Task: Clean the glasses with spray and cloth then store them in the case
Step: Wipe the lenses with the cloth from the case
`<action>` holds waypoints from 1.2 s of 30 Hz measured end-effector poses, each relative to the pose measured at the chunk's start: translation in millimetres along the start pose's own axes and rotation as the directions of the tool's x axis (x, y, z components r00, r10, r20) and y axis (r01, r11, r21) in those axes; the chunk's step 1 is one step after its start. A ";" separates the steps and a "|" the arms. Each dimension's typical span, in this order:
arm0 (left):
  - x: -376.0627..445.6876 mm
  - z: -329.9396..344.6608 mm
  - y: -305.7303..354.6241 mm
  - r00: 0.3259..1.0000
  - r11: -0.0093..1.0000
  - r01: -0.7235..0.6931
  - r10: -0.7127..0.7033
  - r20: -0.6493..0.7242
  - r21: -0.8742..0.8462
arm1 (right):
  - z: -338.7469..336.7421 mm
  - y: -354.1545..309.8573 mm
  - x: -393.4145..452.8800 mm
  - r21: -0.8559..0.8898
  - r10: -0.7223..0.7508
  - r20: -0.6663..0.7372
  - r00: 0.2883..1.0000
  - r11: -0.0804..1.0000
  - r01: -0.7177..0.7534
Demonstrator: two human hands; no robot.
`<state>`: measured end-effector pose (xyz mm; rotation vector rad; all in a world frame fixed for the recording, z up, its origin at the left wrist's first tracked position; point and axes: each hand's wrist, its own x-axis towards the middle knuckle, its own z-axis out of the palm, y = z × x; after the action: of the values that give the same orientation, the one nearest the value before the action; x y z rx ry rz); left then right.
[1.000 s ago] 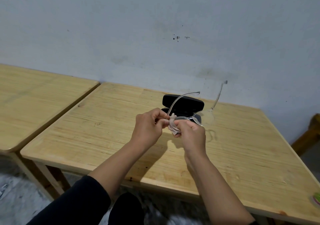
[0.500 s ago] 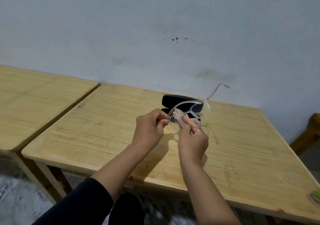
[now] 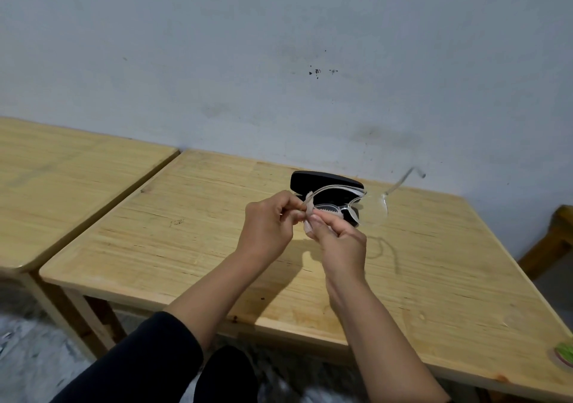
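A light wooden table [image 3: 434, 278] stands against the wall; an open black case [image 3: 325, 182] lies near its far edge; above it, the left hand [image 3: 266, 226] pinches the clear glasses [image 3: 372, 210]; the right hand [image 3: 341, 241] presses a small pale cloth [image 3: 308, 207] onto a lens.

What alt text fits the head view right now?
Two hands, left hand and right hand, hold clear glasses and a small cloth above a wooden table. An open black case sits behind them, near the wall.
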<state>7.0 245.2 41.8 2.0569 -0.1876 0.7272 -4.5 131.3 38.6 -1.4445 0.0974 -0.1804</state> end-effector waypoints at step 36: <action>-41.2 -167.6 -115.6 0.902 0.854 0.368 -0.231 -0.365 0.368 | 23.5 23.0 -14.1 0.096 0.343 0.231 0.910 0.923 -0.372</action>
<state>-51.5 440.8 3.3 2.2709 0.5158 0.9379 -12.8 159.4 18.2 -1.2744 0.1725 0.2644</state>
